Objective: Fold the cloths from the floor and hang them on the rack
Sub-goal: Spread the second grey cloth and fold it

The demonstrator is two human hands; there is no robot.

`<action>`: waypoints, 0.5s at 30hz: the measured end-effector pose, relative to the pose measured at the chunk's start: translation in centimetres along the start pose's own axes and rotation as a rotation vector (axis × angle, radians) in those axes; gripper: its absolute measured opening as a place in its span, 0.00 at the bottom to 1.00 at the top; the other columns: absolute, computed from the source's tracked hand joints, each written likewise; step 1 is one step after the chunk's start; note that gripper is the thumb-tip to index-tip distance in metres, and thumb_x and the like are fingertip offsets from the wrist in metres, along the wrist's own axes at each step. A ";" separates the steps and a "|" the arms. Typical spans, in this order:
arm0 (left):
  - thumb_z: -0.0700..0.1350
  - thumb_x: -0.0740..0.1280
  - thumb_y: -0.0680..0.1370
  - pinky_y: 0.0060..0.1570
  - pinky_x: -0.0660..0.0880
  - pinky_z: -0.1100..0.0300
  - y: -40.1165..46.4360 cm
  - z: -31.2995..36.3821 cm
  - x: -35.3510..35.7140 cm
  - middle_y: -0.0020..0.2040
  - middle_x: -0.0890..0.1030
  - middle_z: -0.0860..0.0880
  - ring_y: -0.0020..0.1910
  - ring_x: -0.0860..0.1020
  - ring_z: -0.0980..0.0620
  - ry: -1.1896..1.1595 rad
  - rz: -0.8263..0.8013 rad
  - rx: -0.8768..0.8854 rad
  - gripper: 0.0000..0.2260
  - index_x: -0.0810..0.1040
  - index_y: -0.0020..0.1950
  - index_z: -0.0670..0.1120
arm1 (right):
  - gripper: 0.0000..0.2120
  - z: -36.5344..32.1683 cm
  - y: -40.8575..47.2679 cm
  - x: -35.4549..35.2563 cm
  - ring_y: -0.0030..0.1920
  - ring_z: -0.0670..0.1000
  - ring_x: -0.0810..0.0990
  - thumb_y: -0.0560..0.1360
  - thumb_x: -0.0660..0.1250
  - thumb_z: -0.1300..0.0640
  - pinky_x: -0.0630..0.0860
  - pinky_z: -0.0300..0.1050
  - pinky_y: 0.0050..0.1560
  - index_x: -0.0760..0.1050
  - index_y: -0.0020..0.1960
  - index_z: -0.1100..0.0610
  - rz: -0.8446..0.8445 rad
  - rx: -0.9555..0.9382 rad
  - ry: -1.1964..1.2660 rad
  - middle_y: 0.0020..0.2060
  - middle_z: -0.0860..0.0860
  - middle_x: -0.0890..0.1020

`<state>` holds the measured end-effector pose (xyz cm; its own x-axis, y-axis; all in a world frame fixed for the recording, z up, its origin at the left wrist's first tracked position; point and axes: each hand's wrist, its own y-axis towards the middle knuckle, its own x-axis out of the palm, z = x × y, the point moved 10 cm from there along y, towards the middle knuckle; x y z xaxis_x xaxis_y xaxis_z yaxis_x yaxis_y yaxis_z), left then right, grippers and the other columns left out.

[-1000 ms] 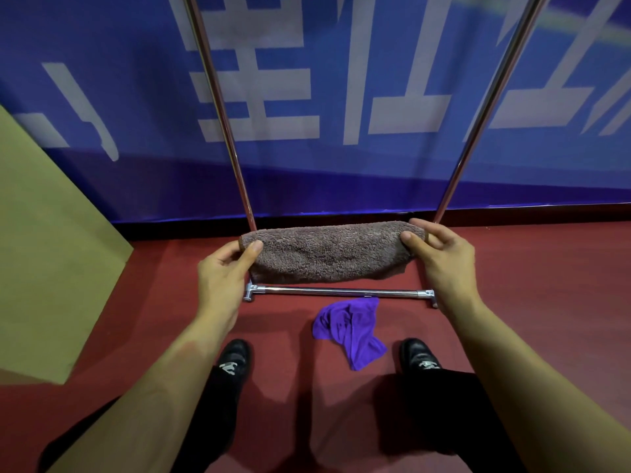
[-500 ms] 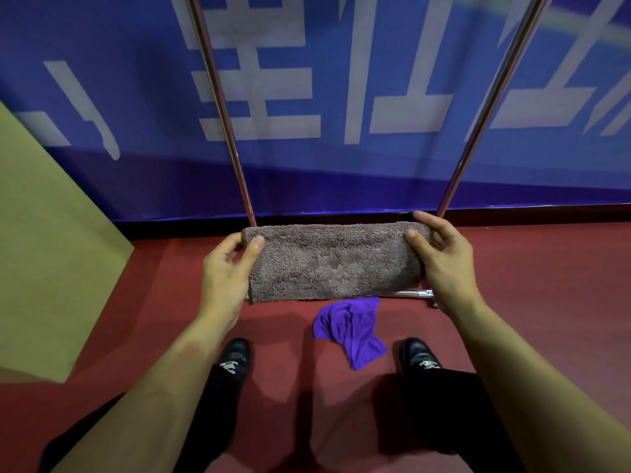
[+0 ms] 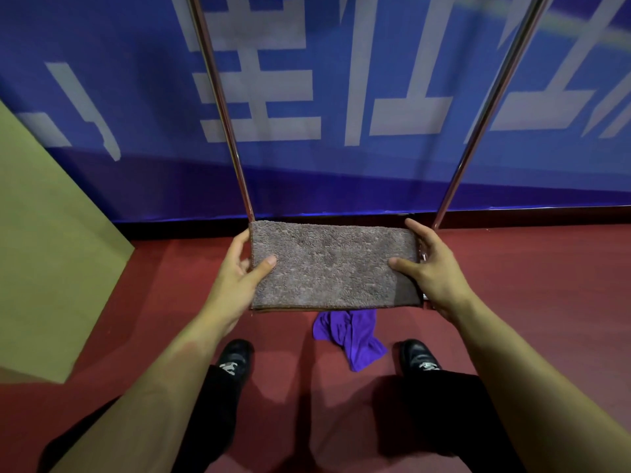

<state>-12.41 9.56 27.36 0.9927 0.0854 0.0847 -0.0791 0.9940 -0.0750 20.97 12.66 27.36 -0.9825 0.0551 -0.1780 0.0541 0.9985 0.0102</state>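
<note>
Blue banner wall [image 3: 341, 172] behind; red floor [image 3: 546, 302] below. Two chrome rack poles [image 3: 222, 107] rising. Folded grey-brown cloth [image 3: 334, 264] held flat between them, pinched at its short ends by left hand [image 3: 235, 278] and right hand [image 3: 433, 271]. Crumpled purple cloth [image 3: 351, 336] on the floor between black shoes [image 3: 235, 356].

Dark red floor [image 3: 529, 302], crumpled purple cloth [image 3: 350, 334] at six o'clock between two black shoes [image 3: 235, 356], metal rack [image 3: 222, 107] uprights at twelve o'clock
</note>
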 end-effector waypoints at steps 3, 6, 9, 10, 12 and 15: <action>0.35 0.68 0.79 0.56 0.81 0.50 0.1 0.2 -0.6 0.58 0.85 0.45 0.58 0.83 0.46 0.000 0.039 0.016 0.27 0.70 0.71 0.59 | 0.41 0.2 0.1 -0.5 0.63 0.48 0.79 0.68 0.78 0.69 0.76 0.44 0.64 0.68 0.74 0.48 0.034 0.008 0.001 0.65 0.52 0.77; 0.35 0.69 0.79 0.54 0.82 0.52 0.1 0.2 -0.8 0.57 0.86 0.46 0.57 0.84 0.47 0.011 0.054 0.028 0.28 0.68 0.74 0.58 | 0.42 0.7 0.2 -0.5 0.63 0.49 0.78 0.68 0.78 0.69 0.76 0.38 0.59 0.66 0.76 0.47 0.052 0.014 -0.028 0.63 0.52 0.76; 0.34 0.68 0.79 0.54 0.82 0.52 0.1 0.2 -0.7 0.56 0.86 0.46 0.57 0.84 0.47 -0.001 0.058 0.040 0.29 0.67 0.76 0.55 | 0.43 0.4 0.2 -0.7 0.67 0.48 0.74 0.68 0.78 0.67 0.73 0.37 0.63 0.64 0.77 0.49 0.083 -0.007 -0.093 0.66 0.51 0.74; 0.34 0.68 0.79 0.55 0.81 0.52 0.1 0.3 -0.8 0.56 0.86 0.46 0.57 0.84 0.47 0.000 0.062 0.046 0.29 0.66 0.76 0.56 | 0.43 0.2 0.2 -0.8 0.70 0.47 0.72 0.68 0.79 0.66 0.70 0.40 0.69 0.64 0.77 0.49 0.091 -0.026 -0.119 0.69 0.51 0.73; 0.35 0.69 0.79 0.56 0.80 0.51 0.2 0.4 -1.2 0.55 0.86 0.45 0.57 0.84 0.46 0.012 0.078 0.057 0.29 0.67 0.75 0.58 | 0.42 -0.6 0.0 -0.9 0.71 0.43 0.71 0.68 0.79 0.66 0.65 0.41 0.72 0.65 0.76 0.49 0.085 -0.070 -0.155 0.69 0.48 0.73; 0.38 0.71 0.79 0.59 0.79 0.49 0.3 0.4 -1.8 0.53 0.86 0.44 0.54 0.84 0.46 0.078 0.100 0.079 0.25 0.72 0.70 0.60 | 0.34 -1.5 -0.2 -0.4 0.62 0.39 0.78 0.69 0.77 0.67 0.70 0.36 0.67 0.70 0.72 0.53 0.049 -0.109 -0.164 0.60 0.49 0.82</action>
<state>-14.25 9.72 27.63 0.9834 0.1814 0.0034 -0.1814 0.9834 0.0000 21.06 12.47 28.94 -0.9364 0.1118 -0.3325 0.0726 0.9891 0.1282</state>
